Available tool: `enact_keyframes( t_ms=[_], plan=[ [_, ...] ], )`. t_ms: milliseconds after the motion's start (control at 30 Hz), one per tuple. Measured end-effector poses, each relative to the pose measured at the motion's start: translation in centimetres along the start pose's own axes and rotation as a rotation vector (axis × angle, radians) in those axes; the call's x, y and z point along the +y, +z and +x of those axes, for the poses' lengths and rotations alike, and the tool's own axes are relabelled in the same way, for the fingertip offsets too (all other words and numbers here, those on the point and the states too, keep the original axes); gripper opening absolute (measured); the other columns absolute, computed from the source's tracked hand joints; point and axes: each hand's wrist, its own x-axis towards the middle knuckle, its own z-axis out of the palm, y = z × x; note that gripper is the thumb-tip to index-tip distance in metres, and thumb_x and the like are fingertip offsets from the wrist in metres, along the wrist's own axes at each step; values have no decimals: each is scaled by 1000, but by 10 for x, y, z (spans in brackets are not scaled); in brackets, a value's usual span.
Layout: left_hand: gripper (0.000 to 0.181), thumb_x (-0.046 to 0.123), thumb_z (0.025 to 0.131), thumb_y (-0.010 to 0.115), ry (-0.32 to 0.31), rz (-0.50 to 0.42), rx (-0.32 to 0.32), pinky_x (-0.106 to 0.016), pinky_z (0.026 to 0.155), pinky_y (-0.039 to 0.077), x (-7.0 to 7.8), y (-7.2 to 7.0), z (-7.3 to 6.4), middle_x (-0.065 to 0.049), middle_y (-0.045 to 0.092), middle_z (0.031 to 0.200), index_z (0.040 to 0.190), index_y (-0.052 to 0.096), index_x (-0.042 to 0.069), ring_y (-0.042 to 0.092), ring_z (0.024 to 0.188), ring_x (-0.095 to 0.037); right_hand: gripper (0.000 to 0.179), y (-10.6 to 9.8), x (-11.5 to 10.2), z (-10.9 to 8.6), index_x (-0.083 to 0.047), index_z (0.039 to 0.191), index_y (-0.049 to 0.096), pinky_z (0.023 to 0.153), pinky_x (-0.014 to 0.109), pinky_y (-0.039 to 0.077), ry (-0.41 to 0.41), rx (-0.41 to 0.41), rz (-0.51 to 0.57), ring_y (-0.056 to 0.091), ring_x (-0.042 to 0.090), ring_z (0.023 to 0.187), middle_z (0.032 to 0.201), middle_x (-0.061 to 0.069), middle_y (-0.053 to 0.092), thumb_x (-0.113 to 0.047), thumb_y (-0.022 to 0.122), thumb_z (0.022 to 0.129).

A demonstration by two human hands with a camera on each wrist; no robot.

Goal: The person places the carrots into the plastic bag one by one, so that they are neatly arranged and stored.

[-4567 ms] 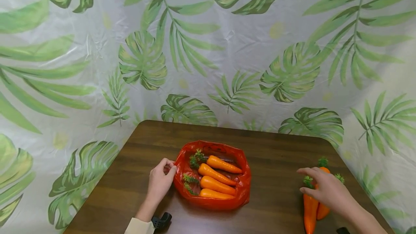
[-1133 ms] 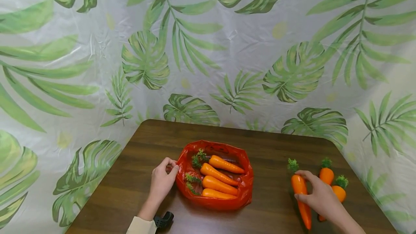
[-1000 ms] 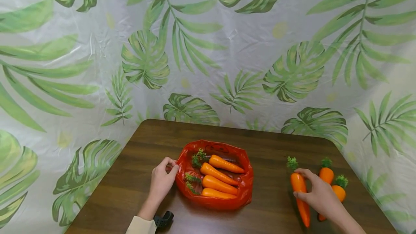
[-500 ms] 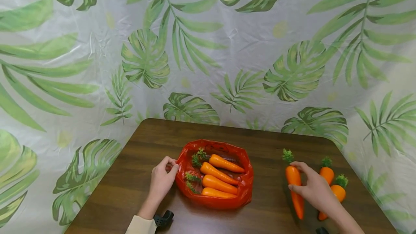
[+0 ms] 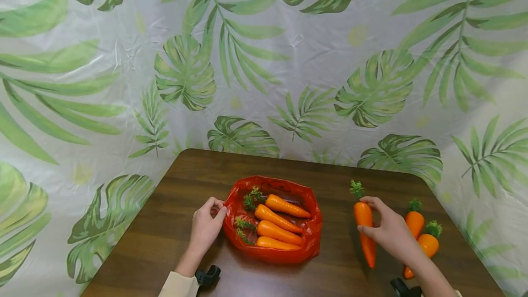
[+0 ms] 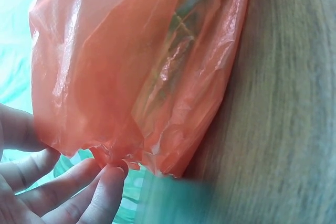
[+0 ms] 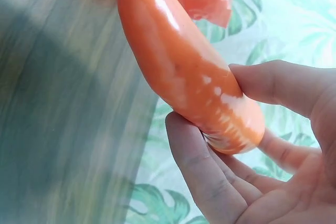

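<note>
A red plastic bag [image 5: 272, 256] lies with its mouth spread wide on the table, several orange carrots [image 5: 280, 230] with green tops side by side in it. My left hand [image 5: 207, 223] pinches the bag's left rim; in the left wrist view the thumb and fingers [image 6: 107, 192] meet at the gathered edge of the film. To the right of the bag, my right hand [image 5: 389, 228] grips one carrot [image 5: 364, 219] between thumb and fingers near its thick end, green top pointing away. The right wrist view shows this carrot [image 7: 178, 61] close up, its leafy end hidden.
Two more carrots, one farther back [image 5: 414, 222] and one nearer [image 5: 429, 244], lie right of my right hand, partly behind its wrist. The brown wooden table [image 5: 338, 182] ends at a leaf-patterned curtain [image 5: 309, 58]. Black bands sit at both wrists.
My right hand has taken hold of a carrot from the group at the right and moved it left and away from me, towards the bag. My left hand keeps its pinch on the rim.
</note>
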Motion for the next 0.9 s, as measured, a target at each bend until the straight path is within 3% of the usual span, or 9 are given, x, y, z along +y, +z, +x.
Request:
enact_keyframes(
  t_ms=[400,900],
  plan=[
    [15,13,92,74,2,1,2,-36,74,52,-2,1,1,0,74,102,84,62,17,67,79,-13,73,6,-17,13,-22,144,44,55,36,51,-70,61,-11,68,16,74,141,17,52,-22,84,83],
    [15,13,92,73,0,6,5,-34,74,53,-1,2,0,-1,73,100,84,62,17,67,80,-15,71,24,-52,33,-23,142,46,56,36,53,-174,105,83,67,19,73,139,11,54,-12,84,83]
  ],
)
